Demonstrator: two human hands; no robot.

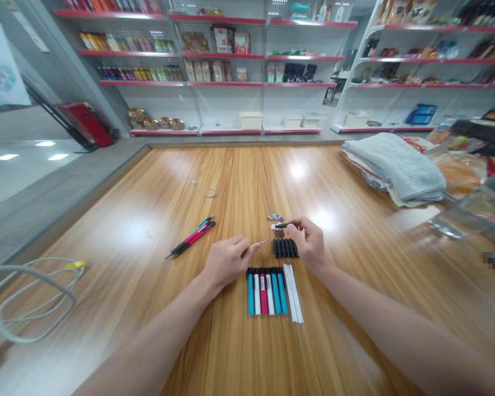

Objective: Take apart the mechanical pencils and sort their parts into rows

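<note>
My left hand [230,257] is closed in a pinch on a thin pen part with a metallic tip [263,242]; the rest of it is hidden by the fingers. Across from it, my right hand [309,239] pinches a black pen grip [282,225] that points left. Just below lies a row of black pen grips [285,248]. Nearer me are coloured pen barrels [262,291] in blue, white and pink, with white refills [293,292] beside them. Small silver pen tips [275,217] fan out beyond my right fingers. Small springs [279,233] lie partly under the held grip.
To the left, several pens [192,236] lie together, with a small wire ring [210,193] farther back. A pale cable [33,297] loops at the left edge. Folded cloth [396,165] and a clear bottle [470,209] occupy the right side. Shelves stand behind the table.
</note>
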